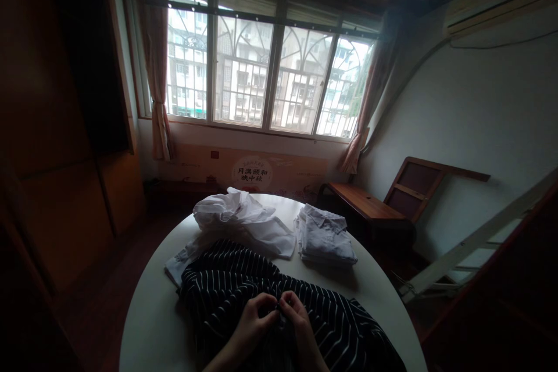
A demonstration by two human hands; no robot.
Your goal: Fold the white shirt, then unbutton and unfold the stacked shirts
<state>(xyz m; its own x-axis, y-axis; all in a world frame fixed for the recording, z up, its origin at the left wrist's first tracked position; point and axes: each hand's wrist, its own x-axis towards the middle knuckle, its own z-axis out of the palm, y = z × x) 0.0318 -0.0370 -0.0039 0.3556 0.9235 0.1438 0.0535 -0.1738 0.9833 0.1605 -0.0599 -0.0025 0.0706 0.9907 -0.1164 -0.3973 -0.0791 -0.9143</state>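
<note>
Both hands' grip pinching striped shirt (pixel 226 285), crumpled white garment (pixel 239 218) behind, folded shirts (pixel 325 238) beyond

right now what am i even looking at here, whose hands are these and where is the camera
There is one picture, taken by a camera worn on a person's head, looking forward and down. That is why you see the person's own two bare hands at the bottom. The left hand and right hand meet at one spot on a dark striped garment, pinching the cloth; what exactly they pinch is too small to tell. The garment lies on a round white table. Behind it sit a crumpled white shirt and a folded pale shirt. Beyond is a barred window with curtains.
</note>
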